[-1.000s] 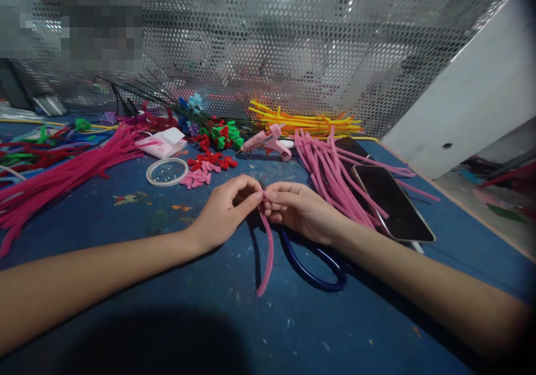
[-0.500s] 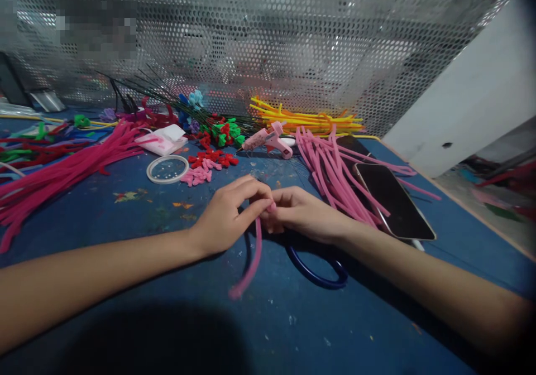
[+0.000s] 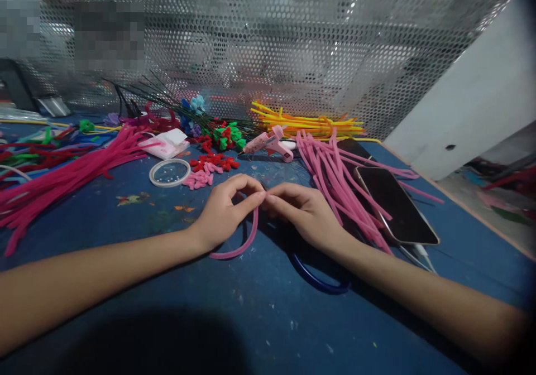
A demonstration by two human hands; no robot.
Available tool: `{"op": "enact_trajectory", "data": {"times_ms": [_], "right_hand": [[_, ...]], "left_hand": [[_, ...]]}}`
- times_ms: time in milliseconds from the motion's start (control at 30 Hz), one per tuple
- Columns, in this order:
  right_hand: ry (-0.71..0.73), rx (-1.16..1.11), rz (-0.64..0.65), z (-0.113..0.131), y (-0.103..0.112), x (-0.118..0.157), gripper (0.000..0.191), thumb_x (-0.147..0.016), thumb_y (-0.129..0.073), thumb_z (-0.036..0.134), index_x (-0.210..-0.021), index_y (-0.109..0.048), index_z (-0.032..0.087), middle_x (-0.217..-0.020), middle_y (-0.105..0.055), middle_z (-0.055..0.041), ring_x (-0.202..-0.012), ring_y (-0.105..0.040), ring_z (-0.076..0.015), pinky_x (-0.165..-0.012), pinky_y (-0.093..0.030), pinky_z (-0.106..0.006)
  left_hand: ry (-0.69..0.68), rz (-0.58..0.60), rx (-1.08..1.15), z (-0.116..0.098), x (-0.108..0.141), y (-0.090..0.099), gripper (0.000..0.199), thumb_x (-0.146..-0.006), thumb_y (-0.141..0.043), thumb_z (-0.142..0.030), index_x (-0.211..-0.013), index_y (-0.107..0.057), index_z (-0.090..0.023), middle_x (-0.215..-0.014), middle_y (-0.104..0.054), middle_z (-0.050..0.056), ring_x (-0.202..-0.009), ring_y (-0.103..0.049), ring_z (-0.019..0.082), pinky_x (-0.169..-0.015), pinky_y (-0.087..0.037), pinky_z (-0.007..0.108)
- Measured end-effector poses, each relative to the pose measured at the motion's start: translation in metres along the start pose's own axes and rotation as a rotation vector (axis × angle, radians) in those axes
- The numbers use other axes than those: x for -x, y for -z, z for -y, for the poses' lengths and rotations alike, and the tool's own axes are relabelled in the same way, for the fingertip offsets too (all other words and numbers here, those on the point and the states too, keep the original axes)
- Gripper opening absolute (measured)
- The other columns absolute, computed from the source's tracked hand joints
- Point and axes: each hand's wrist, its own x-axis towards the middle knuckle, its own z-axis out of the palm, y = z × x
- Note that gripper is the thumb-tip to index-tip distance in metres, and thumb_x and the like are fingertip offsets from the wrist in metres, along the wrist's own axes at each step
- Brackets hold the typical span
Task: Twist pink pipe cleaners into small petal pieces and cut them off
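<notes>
A pink pipe cleaner (image 3: 252, 234) is pinched at one end between the thumbs and fingertips of both hands, which meet above the middle of the table. Its other end hangs from my left hand (image 3: 226, 210) and curves down toward the left wrist. My right hand (image 3: 312, 212) is closed in a pinch, its thumb tip against the left one. Fingers hide the gripped end. Below my right wrist lies a dark blue loop (image 3: 316, 281), perhaps a scissors handle, partly covered by the arm. Small pink twisted pieces (image 3: 203, 175) lie beyond my left hand.
Behind stand a pink glue gun (image 3: 272, 143), a white ring (image 3: 170, 173) and small red pieces (image 3: 215, 162). Magenta pipe cleaners (image 3: 79, 168) spread at left, pink ones (image 3: 335, 179) at right beside a phone (image 3: 397, 205). Yellow ones (image 3: 310, 123) lie near the perforated metal screen (image 3: 251, 46).
The hanging part of the pink pipe cleaner has swung up and left, toward my left wrist. My right hand has turned, and its thumb now presses against the left thumb. The view has shifted slightly.
</notes>
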Motion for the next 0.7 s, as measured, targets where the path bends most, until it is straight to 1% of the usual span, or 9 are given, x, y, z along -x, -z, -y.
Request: {"op": "enact_trajectory", "data": {"times_ms": [67, 133, 233, 300, 400, 467, 567, 633, 700], "right_hand": [[0.064, 0.126, -0.033, 0.0003, 0.0003, 0.0006, 0.016, -0.081, -0.053, 0.026, -0.071, -0.059, 0.016, -0.063, -0.055, 0.0016, -0.058, -0.047, -0.0085, -0.054, -0.036, -0.022], [0.112, 0.201, -0.051, -0.0002, 0.0002, 0.001, 0.015, -0.082, -0.052, 0.026, -0.072, -0.058, 0.016, -0.064, -0.054, 0.0016, -0.06, -0.047, -0.0089, -0.055, -0.036, -0.022], [0.111, 0.17, -0.069, -0.0016, 0.0004, 0.0007, 0.016, -0.082, -0.051, 0.027, -0.072, -0.058, 0.017, -0.063, -0.053, 0.0021, -0.057, -0.046, -0.0084, -0.053, -0.036, -0.022], [0.071, 0.096, -0.106, -0.0022, 0.0007, 0.0002, 0.015, -0.081, -0.053, 0.029, -0.073, -0.058, 0.017, -0.065, -0.055, 0.0018, -0.057, -0.047, -0.0081, -0.053, -0.037, -0.022], [-0.017, -0.025, -0.152, -0.0024, 0.0013, -0.0008, 0.014, -0.077, -0.058, 0.031, -0.075, -0.06, 0.017, -0.068, -0.057, 0.0008, -0.059, -0.048, -0.0081, -0.054, -0.037, -0.022], [-0.097, -0.119, -0.135, -0.0027, 0.0018, -0.0015, 0.017, -0.074, -0.061, 0.034, -0.073, -0.059, 0.016, -0.064, -0.054, 0.0016, -0.054, -0.045, -0.0072, -0.05, -0.035, -0.021], [-0.191, -0.286, -0.074, -0.0042, 0.0022, -0.0029, 0.021, -0.073, -0.062, 0.037, -0.071, -0.058, 0.016, -0.055, -0.047, 0.0047, -0.047, -0.036, -0.0055, -0.044, -0.028, -0.02], [-0.223, -0.395, -0.041, -0.0052, 0.0021, -0.0039, 0.02, -0.073, -0.062, 0.035, -0.07, -0.056, 0.016, -0.053, -0.044, 0.0059, -0.046, -0.034, -0.0049, -0.044, -0.025, -0.02], [-0.253, -0.477, -0.022, -0.0057, 0.0018, -0.0047, 0.018, -0.072, -0.063, 0.032, -0.068, -0.056, 0.016, -0.052, -0.043, 0.0061, -0.046, -0.034, -0.0049, -0.045, -0.025, -0.02]], "left_hand": [[0.09, 0.066, 0.165, 0.0023, -0.0033, 0.001, 0.01, -0.077, -0.055, -0.023, -0.07, -0.055, -0.015, -0.067, -0.053, -0.002, -0.065, -0.048, 0.009, -0.062, -0.037, 0.022], [0.174, 0.137, 0.319, 0.0052, -0.0066, 0.0017, 0.01, -0.075, -0.056, -0.023, -0.069, -0.055, -0.015, -0.065, -0.051, -0.003, -0.062, -0.047, 0.008, -0.061, -0.036, 0.021], [0.251, 0.182, 0.442, 0.0081, -0.0092, 0.0017, 0.011, -0.074, -0.057, -0.024, -0.07, -0.055, -0.014, -0.065, -0.051, -0.003, -0.062, -0.048, 0.007, -0.06, -0.037, 0.02], [0.248, 0.175, 0.437, 0.0081, -0.0094, 0.001, 0.013, -0.075, -0.057, -0.026, -0.072, -0.055, -0.014, -0.065, -0.052, -0.003, -0.061, -0.048, 0.007, -0.06, -0.038, 0.02], [0.205, 0.182, 0.36, 0.0055, -0.0084, 0.0, 0.014, -0.077, -0.056, -0.026, -0.071, -0.054, -0.014, -0.064, -0.052, -0.002, -0.061, -0.048, 0.008, -0.061, -0.039, 0.022], [0.178, 0.181, 0.306, 0.0031, -0.0075, -0.0004, 0.013, -0.077, -0.055, -0.026, -0.071, -0.053, -0.014, -0.063, -0.052, -0.002, -0.061, -0.048, 0.009, -0.062, -0.039, 0.022], [0.132, 0.15, 0.257, 0.0006, -0.0062, -0.001, 0.012, -0.077, -0.054, -0.025, -0.072, -0.052, -0.015, -0.063, -0.05, -0.003, -0.06, -0.047, 0.009, -0.062, -0.039, 0.023], [0.106, 0.147, 0.25, 0.0003, -0.0053, -0.0014, 0.01, -0.078, -0.053, -0.024, -0.073, -0.051, -0.015, -0.064, -0.05, -0.003, -0.06, -0.047, 0.008, -0.062, -0.04, 0.023], [0.089, 0.168, 0.252, 0.0008, -0.0043, -0.0016, 0.01, -0.078, -0.053, -0.024, -0.074, -0.051, -0.016, -0.066, -0.05, -0.003, -0.062, -0.047, 0.009, -0.064, -0.04, 0.023]]}}
